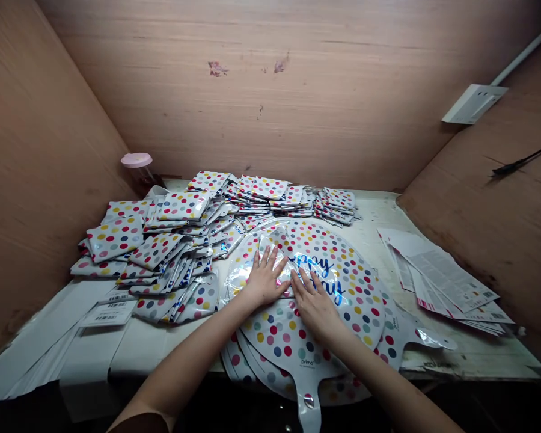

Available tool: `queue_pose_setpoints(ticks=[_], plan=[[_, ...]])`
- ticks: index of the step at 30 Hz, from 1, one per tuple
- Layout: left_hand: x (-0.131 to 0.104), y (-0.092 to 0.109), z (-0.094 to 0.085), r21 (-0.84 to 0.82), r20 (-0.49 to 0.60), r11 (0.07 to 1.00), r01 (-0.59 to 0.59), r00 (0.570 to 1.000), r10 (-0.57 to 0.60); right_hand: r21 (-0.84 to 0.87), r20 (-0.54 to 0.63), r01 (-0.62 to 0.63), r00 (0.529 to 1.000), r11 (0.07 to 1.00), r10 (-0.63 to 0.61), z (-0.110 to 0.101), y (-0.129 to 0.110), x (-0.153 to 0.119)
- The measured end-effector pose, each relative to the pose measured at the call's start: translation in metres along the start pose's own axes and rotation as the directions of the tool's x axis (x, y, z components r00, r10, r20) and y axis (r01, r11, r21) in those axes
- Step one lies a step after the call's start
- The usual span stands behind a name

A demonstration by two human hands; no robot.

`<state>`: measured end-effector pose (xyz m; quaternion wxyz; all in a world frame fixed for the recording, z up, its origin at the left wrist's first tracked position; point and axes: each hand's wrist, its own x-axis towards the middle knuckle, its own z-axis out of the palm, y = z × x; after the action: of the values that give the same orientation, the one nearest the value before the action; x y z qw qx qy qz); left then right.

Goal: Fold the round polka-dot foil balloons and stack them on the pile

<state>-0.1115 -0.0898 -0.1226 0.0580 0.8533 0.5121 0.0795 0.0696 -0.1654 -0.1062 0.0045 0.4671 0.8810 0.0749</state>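
Note:
My left hand (265,279) and my right hand (314,305) lie flat with fingers stretched on a white foil balloon (356,307) covered in coloured dots. The balloon is uninflated and spread out on top of a pile of similar flat balloons (392,337). Blue script on it is partly covered by my hands. Its tail points toward me and hangs over the table's front edge. Both hands press near the middle, their fingertips close together. Whether the balloon's left part is folded under my left hand, I cannot tell.
Stacks of folded dotted balloons (162,252) fill the left and back of the table. White paper strips and barcode labels (110,313) lie front left. Printed cards (446,276) spread at right. A pink-lidded container (136,161) stands in the back left corner. Wooden panels (297,120) enclose three sides.

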Motion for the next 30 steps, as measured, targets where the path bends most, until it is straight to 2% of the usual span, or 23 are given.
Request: queue_pose_setpoints(ticks=[3, 5, 7, 9, 10, 12, 14, 16, 19, 21, 24, 25, 26, 28, 29, 30], plan=[[0.001, 0.002, -0.002, -0.029, 0.004, 0.999, -0.022, 1.000, 0.022, 0.020, 0.147, -0.133, 0.981, 0.991, 0.128, -0.001, 0.007, 0.009], [0.000, 0.003, -0.003, -0.044, -0.001, 0.999, -0.022, 1.000, 0.022, 0.092, 0.157, -0.219, 0.966, 0.971, 0.203, -0.005, 0.020, 0.031], [-0.001, 0.004, -0.005, -0.051, -0.002, 0.998, -0.030, 1.000, 0.030, 0.214, 0.135, -0.188, 0.977, 0.958, 0.162, -0.012, 0.040, 0.062], [-0.003, 0.004, -0.007, -0.052, 0.007, 0.998, -0.028, 1.000, 0.028, 0.320, 0.172, -0.141, 0.981, 0.937, 0.089, -0.018, 0.061, 0.095], [-0.003, 0.005, -0.008, -0.051, 0.010, 0.998, -0.022, 1.000, 0.023, 0.339, 0.182, -0.161, 0.978, 0.927, 0.103, -0.021, 0.070, 0.108], [-0.004, 0.005, -0.009, -0.051, 0.008, 0.999, -0.005, 1.000, 0.006, 0.334, 0.171, -0.256, 0.963, 0.907, 0.209, -0.026, 0.081, 0.118], [-0.004, 0.005, -0.008, -0.052, -0.007, 0.999, 0.001, 1.000, -0.001, 0.326, 0.133, -0.345, 0.938, 0.880, 0.319, -0.028, 0.080, 0.107], [-0.005, 0.004, -0.006, -0.051, -0.025, 0.999, -0.007, 1.000, 0.005, 0.337, 0.135, -0.409, 0.912, 0.848, 0.387, -0.025, 0.068, 0.081], [-0.005, 0.003, -0.002, -0.048, -0.058, 0.999, -0.010, 0.998, 0.007, 0.371, 0.185, -0.460, 0.888, 0.807, 0.421, -0.015, 0.042, 0.040], [-0.005, 0.003, -0.001, -0.047, -0.071, 0.999, 0.001, 0.997, -0.004, 0.387, 0.182, -0.482, 0.876, 0.786, 0.447, -0.010, 0.029, 0.023], [-0.006, 0.004, -0.001, -0.036, -0.062, 0.999, 0.010, 0.998, -0.013, 0.314, 0.076, -0.520, 0.848, 0.794, 0.525, -0.013, 0.021, 0.012], [-0.006, 0.005, 0.000, -0.031, -0.057, 0.999, 0.012, 0.998, -0.014, 0.282, 0.012, -0.494, 0.859, 0.823, 0.512, -0.015, 0.020, 0.011], [-0.005, 0.005, 0.000, -0.027, -0.054, 1.000, 0.013, 0.998, -0.015, 0.258, -0.051, -0.421, 0.893, 0.870, 0.447, -0.016, 0.021, 0.009], [-0.003, 0.007, 0.000, -0.020, -0.055, 1.000, 0.015, 0.998, -0.016, 0.225, -0.163, -0.152, 0.968, 0.962, 0.191, -0.015, 0.023, 0.009], [-0.002, 0.008, -0.001, -0.017, -0.055, 1.000, 0.010, 0.998, -0.011, 0.204, -0.205, 0.005, 0.978, 0.979, 0.037, -0.012, 0.024, 0.010], [-0.001, 0.007, -0.004, -0.016, -0.051, 1.000, 0.000, 0.999, -0.001, 0.177, -0.241, 0.140, 0.966, 0.974, -0.095, -0.008, 0.026, 0.012]])
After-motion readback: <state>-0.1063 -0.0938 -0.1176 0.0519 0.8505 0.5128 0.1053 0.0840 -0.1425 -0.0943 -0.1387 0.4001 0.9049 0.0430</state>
